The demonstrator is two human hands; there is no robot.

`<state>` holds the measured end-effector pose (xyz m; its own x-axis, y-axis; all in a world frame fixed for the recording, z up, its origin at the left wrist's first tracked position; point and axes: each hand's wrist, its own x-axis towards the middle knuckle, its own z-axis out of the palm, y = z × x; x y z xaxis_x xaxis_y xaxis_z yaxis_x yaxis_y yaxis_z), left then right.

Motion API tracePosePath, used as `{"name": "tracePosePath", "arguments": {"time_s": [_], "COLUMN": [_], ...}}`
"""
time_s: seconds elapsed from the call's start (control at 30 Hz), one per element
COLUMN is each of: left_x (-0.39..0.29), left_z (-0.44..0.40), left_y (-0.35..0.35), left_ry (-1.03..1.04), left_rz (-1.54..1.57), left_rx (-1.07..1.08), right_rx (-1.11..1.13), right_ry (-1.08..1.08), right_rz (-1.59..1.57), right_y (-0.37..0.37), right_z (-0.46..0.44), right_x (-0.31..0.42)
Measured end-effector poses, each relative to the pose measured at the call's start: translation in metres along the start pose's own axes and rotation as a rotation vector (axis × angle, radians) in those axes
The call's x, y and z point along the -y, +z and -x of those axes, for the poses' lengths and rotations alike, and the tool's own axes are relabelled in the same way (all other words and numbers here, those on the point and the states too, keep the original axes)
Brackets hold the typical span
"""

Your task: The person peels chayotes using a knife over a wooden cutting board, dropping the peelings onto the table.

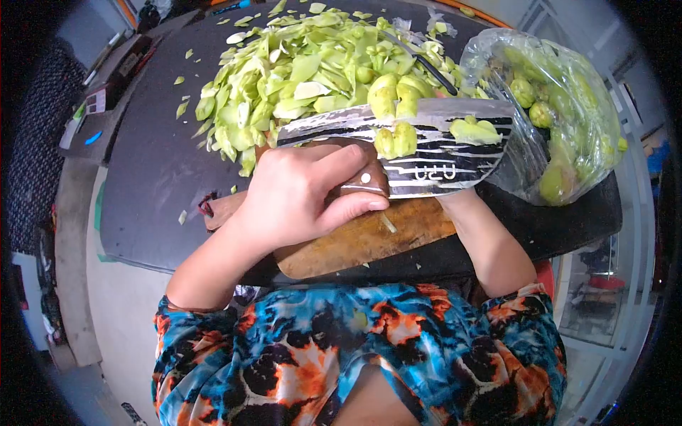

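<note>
My left hand (295,188) is closed round the brown wooden handle of a broad cleaver (455,156), its thumb along the near side. The blade, patterned in black and silver stripes, points right, with pale green vegetable pieces (474,130) lying against its face. Of my right hand, only the wrist (460,207) shows; the blade hides its fingers. Under both hands a worn wooden cutting board (376,245) lies on the dark table. Just beyond the blade rises a big heap of thin green vegetable slices (284,78), with larger lumpy pieces (387,92) at its near edge.
A clear plastic bag (590,135) with several whole green lumpy vegetables stands at the right. A thin black-handled tool (435,74) leans on the heap. Stray slices dot the black tabletop (153,177). A dark red cord (206,206) lies by the board's left end.
</note>
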<state>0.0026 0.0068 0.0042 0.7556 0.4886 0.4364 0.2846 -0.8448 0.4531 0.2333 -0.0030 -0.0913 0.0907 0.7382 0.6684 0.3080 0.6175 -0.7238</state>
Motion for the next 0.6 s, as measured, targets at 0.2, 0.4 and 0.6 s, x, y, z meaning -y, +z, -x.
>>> {"name": "tracePosePath", "arguments": {"time_s": [0.2, 0.4, 0.6], "left_x": [0.009, 0.037, 0.058], "left_z": [0.002, -0.001, 0.004], "left_y": [0.001, -0.009, -0.023], "left_ry": [-0.116, -0.414, -0.534], "left_rz": [-0.04, -0.02, 0.603], "left_rx": [-0.018, -0.268, -0.364], "right_rx": [-0.03, 0.124, -0.033], "right_ry": [0.19, 0.199, 0.395], "right_rz": [0.026, -0.08, -0.363], "right_y": [-0.006, 0.012, -0.005], "right_z": [-0.008, -0.009, -0.019], "right_x": [0.03, 0.062, 0.051]}}
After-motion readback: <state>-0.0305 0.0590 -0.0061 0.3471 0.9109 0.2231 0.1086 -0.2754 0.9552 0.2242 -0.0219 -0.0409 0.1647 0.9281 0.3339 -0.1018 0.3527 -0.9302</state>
